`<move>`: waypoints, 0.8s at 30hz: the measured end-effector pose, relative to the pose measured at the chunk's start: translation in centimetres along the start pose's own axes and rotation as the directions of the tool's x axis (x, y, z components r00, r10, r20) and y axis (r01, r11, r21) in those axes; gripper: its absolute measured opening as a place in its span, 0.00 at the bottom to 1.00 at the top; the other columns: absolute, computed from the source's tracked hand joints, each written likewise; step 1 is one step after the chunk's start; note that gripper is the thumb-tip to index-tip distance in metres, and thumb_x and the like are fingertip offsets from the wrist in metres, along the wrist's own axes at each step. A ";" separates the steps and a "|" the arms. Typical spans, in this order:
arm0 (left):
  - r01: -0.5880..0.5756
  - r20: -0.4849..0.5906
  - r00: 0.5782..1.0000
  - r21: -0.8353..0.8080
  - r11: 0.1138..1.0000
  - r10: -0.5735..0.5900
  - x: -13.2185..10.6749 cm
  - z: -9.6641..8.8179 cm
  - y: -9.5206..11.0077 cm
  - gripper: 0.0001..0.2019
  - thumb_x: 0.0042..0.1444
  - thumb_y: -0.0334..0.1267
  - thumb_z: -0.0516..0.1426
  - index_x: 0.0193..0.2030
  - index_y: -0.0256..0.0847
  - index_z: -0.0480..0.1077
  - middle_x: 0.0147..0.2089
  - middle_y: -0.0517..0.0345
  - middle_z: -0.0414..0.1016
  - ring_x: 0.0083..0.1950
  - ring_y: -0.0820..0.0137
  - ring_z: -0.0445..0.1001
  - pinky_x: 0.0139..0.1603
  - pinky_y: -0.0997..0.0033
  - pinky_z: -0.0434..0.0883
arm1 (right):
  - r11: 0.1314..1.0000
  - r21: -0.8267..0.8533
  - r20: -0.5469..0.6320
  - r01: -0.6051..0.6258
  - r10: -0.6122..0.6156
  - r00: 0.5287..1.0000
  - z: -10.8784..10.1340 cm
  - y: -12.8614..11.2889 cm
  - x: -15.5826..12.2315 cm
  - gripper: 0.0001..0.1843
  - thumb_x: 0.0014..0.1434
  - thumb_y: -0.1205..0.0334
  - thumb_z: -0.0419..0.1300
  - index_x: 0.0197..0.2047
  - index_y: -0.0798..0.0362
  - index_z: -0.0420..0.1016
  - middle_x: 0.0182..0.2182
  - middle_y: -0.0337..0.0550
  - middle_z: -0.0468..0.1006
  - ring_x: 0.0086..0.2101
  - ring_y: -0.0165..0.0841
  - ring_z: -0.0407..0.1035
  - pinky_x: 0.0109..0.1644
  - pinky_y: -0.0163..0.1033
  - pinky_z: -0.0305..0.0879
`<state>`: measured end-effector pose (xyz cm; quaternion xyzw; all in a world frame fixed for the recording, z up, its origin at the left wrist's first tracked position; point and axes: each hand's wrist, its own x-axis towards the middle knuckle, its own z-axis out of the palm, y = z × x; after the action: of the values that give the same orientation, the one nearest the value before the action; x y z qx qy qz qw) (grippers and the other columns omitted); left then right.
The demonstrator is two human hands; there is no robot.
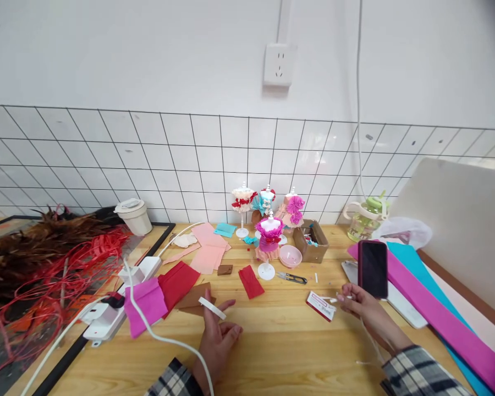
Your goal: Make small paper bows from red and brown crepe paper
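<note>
My left hand (218, 338) is over the front of the table, its index finger pointing up and its thumb apart. A narrow white strip (212, 308) lies across that finger, held by the hand. My right hand (365, 311) is closed, thumb and index finger pinching a thin white cord (369, 333) that trails down beside the wrist. Just left of these fingertips lies a small red-and-white packet (320, 306) with a barcode. A dress form (269, 242) in magenta and peach ruffles stands upright on a white base; several similar ones are behind it.
Thread snips (292, 278), a pink bowl (291, 256) and a cardboard box (311, 242) sit mid-table. Red crepe paper (251, 282) lies before my left hand. A phone (373, 269) stands beside my right hand. A white cable (157, 336) crosses my left wrist from the power strip (107, 324).
</note>
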<state>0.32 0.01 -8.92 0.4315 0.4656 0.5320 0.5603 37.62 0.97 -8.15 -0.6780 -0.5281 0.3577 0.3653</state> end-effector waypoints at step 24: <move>0.004 0.052 0.999 0.042 0.999 -0.007 0.1 0.1 0.4 0.51 0.52 0.39 0.60 0.67 0.54 0.20 0.66 0.37 0.53 0.30 0.78 0.69 0.32 0.72 0.69 | 0.858 -0.509 -0.058 -0.067 0.044 0.997 1.9 1.4 -1.4 0.14 0.50 0.48 0.56 0.31 0.49 0.60 0.25 0.37 0.74 0.27 0.36 0.69 0.30 0.37 0.58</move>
<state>0.35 0.15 -8.54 0.4556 0.4629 0.5092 0.5647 36.31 -0.41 -10.14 -0.7732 -0.5759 0.2004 0.1741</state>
